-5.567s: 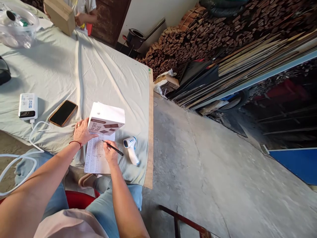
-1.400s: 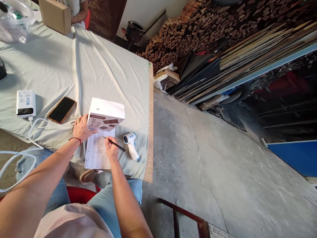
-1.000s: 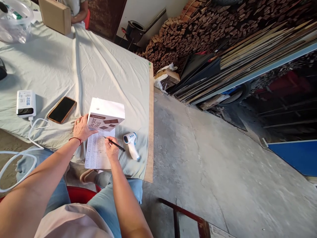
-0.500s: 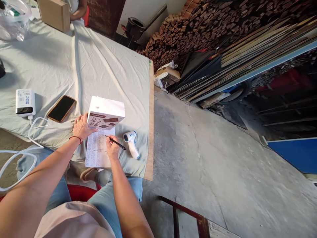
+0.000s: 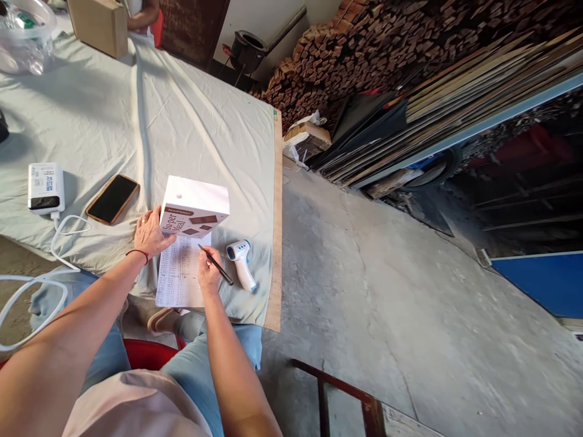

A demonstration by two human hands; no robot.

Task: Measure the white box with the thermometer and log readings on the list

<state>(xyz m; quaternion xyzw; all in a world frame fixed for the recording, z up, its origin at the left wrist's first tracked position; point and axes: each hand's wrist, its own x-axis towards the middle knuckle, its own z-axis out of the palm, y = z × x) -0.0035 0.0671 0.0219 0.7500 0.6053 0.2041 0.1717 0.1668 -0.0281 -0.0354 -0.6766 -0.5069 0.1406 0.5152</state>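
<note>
A black pen is gripped in my right hand, its tip over the right part of a sheet of paper covered in rows of handwriting. Standing on the upper end of the paper is a white and brown printed box. My left hand lies against the box's left side with fingers stretched out and the thumb along its lower edge. To the right of my right hand lies a white and blue infrared thermometer.
A phone and a white power bank with a cable lie left on the cloth-covered table. At the back are a cardboard box, a plastic tub and a person's arm. Stacked firewood stands beyond.
My right hand with the pen has shifted slightly right and its pen tip a little up the sheet. My left thumb has drawn in slightly. The objects on the table stay in place.
</note>
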